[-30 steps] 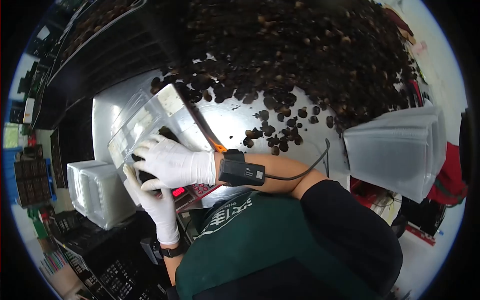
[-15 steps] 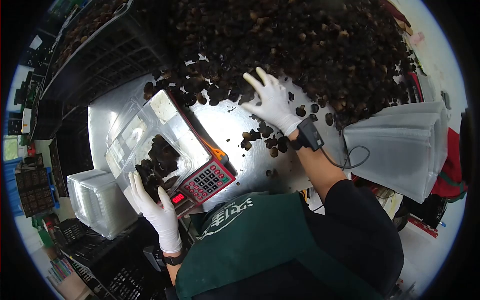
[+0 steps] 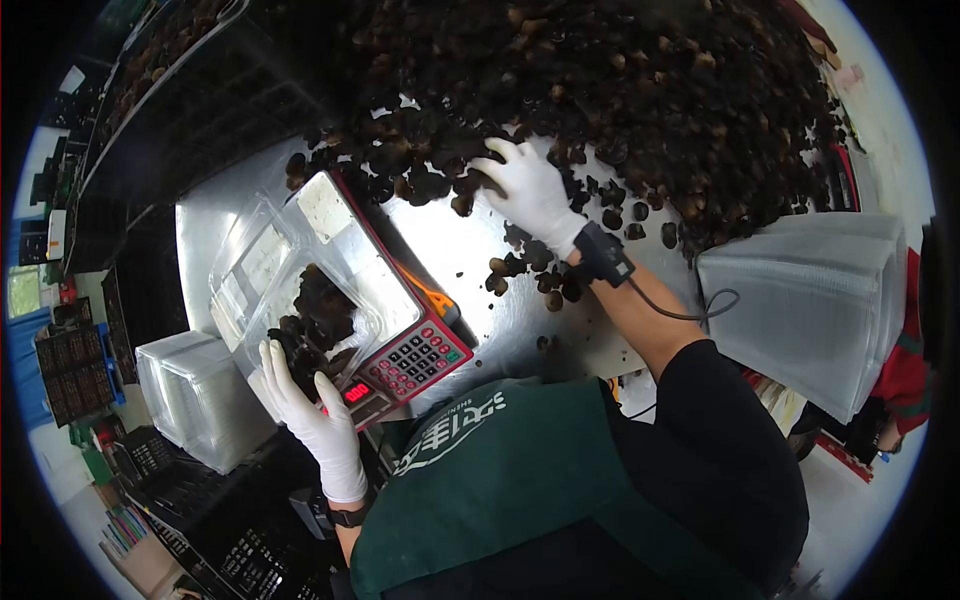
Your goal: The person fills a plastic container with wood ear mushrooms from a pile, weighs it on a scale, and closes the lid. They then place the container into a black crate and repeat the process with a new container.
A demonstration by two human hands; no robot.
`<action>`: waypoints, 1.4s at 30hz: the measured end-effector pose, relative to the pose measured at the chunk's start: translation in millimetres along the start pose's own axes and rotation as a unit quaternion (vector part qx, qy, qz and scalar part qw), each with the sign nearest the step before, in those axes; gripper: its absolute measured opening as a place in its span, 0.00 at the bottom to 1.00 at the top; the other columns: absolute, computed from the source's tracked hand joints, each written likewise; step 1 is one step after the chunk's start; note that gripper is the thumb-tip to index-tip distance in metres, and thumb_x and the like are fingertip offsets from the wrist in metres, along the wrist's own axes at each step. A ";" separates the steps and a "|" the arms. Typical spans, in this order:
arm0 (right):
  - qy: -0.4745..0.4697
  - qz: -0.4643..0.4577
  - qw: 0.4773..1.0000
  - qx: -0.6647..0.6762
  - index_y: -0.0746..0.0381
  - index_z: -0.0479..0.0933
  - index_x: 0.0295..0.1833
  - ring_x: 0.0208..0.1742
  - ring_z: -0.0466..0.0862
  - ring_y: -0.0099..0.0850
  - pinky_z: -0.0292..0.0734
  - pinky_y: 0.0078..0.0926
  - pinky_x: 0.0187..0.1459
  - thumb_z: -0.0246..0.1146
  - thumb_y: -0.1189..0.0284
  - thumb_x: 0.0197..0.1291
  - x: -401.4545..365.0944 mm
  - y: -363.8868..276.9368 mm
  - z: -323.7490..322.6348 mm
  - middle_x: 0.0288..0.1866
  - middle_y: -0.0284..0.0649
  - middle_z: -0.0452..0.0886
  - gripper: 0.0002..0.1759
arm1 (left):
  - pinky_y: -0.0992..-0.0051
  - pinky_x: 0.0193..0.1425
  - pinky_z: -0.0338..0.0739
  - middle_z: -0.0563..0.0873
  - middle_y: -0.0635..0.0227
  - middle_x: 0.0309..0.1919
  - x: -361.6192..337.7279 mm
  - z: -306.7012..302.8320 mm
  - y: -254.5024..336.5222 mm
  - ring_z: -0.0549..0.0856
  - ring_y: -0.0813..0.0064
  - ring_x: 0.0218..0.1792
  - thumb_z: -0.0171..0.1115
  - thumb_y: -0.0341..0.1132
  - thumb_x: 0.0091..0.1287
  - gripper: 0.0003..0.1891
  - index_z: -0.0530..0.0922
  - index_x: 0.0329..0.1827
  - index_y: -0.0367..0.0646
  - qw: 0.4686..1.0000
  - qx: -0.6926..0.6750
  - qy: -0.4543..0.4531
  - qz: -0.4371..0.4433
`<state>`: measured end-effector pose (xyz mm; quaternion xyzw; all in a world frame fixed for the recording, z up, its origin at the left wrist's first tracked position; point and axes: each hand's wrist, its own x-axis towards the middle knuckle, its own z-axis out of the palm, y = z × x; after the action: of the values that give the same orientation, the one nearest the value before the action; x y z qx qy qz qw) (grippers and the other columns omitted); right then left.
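My white-gloved left hand (image 3: 310, 415) grips the near edge of a clear plastic box (image 3: 365, 325), thumb and fingers apart across its corner. Dark wood ear mushrooms (image 3: 325, 308) lie in the box, which rests on a red-framed digital scale (image 3: 417, 360) with a lit red display. My right hand (image 3: 530, 190), also white-gloved, is at the near edge of a large heap of dark wood ear mushrooms (image 3: 620, 90). Its fingers are bent and apart, touching the pieces there; the undersides of the fingertips are hidden.
Loose mushroom pieces (image 3: 535, 270) lie on the shiny metal table (image 3: 480, 335). A large black crate (image 3: 190, 120) stands at the upper left. Stacked clear boxes (image 3: 200, 400) are at left, and more clear plastic containers (image 3: 810, 300) at right. An orange-handled tool (image 3: 430, 292) lies beside the scale.
My right hand has shifted slightly left, and its spread fingers have bent inward over the heap's edge. My left hand stays at the box. The view has turned slightly.
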<state>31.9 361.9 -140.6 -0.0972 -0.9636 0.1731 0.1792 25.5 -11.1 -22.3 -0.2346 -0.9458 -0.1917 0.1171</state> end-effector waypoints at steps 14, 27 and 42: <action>0.025 0.118 0.988 0.092 0.46 0.67 0.77 0.75 0.67 0.50 0.63 0.45 0.76 0.71 0.60 0.57 -46.2 80.3 -79.0 0.78 0.47 0.65 0.41 | 0.52 0.77 0.59 0.70 0.46 0.73 2.7 0.0 1.6 0.69 0.44 0.71 0.56 0.26 0.69 0.30 0.64 0.76 0.35 1.000 -0.021 -0.004 0.001; 0.027 0.056 0.997 -0.039 0.42 0.77 0.68 0.70 0.70 0.50 0.75 0.45 0.65 0.75 0.56 0.49 -20.2 43.3 -30.1 0.74 0.45 0.68 0.37 | 0.53 0.78 0.59 0.70 0.46 0.72 1.7 1.5 1.0 0.69 0.46 0.72 0.56 0.25 0.70 0.30 0.64 0.76 0.34 0.999 -0.034 0.000 0.008; -0.048 0.363 0.668 0.648 0.62 0.85 0.55 0.31 0.79 0.17 0.66 0.13 0.23 0.63 0.68 0.68 22.2 49.1 -82.0 0.42 0.33 0.86 0.15 | 0.57 0.78 0.61 0.72 0.50 0.71 2.1 -3.2 6.2 0.71 0.50 0.71 0.57 0.22 0.68 0.31 0.65 0.76 0.35 0.999 -0.037 0.013 -0.001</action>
<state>48.7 437.1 -79.9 -0.2904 -0.5052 0.8093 0.0740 27.2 -6.5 -16.8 -0.2354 -0.9366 -0.2297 0.1209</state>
